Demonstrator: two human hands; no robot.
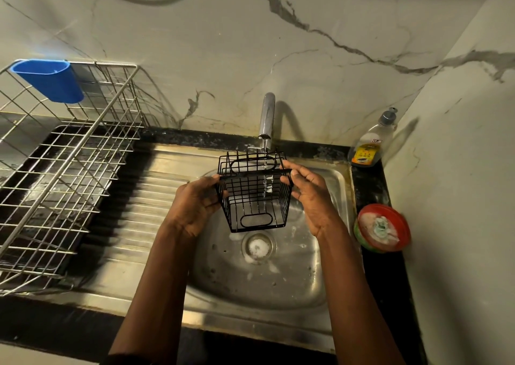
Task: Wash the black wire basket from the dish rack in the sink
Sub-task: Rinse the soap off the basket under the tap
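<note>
Both hands on basket (255,197): left hand (195,206) grips left rim, right hand (308,194) pinches right rim. Basket held over sink (328,281), tilted, under running tap (267,115); stream passes through wires. I judge rinse step in hand. Next: turn basket so water reaches other sides, keep grip firm on wet wire. Foam at drain (257,246). Dish rack (64,169) left on dark tabletop (373,186); soap bottle (370,142), red tub (383,228) right. Marble wall (306,44) behind, corner right.

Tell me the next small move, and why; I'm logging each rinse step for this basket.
Probably turn the black wire basket so other sides meet the stream: water from the tap runs through only one part, while the left hand and right hand hold its sides.
</note>
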